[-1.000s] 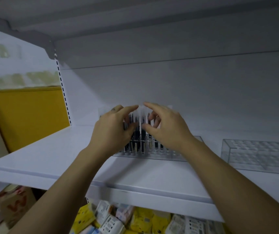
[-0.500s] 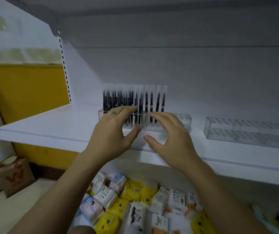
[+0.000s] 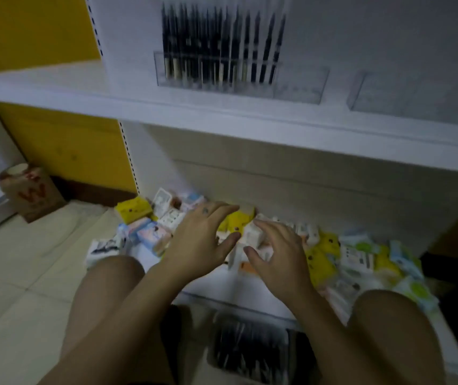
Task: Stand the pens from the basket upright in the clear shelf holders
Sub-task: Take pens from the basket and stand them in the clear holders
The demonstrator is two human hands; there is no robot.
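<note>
Head view, blurred throughout: the left hand [image 3: 198, 241] and the right hand [image 3: 280, 258] hang side by side in mid-frame, palms down, neither holding anything. The left fingers [image 3: 222, 212] lie fairly straight and close together with the thumb stuck out to the side; the right fingers [image 3: 267, 227] are spread a little and loosely bent, the two thumbs near each other but apart. Well above the fingertips, on the white shelf [image 3: 222, 118], the dark pens [image 3: 222, 43] stand upright in a row in the left part of a clear holder [image 3: 297, 84]; a second clear holder [image 3: 416, 93] sits just beside it, further up and to the right of the right fingers. Back behind the wrists, low between the person's bare knees [image 3: 111, 284], a basket [image 3: 287, 343] holds a dark heap of more pens [image 3: 247, 354]. Directly beyond and under the fingertips is a lower ledge heaped with small colourful packets [image 3: 325, 257]; whether the fingers touch them cannot be told. Far off to the left of the left fingers a brown paper bag [image 3: 28, 194] stands on the floor.
</note>
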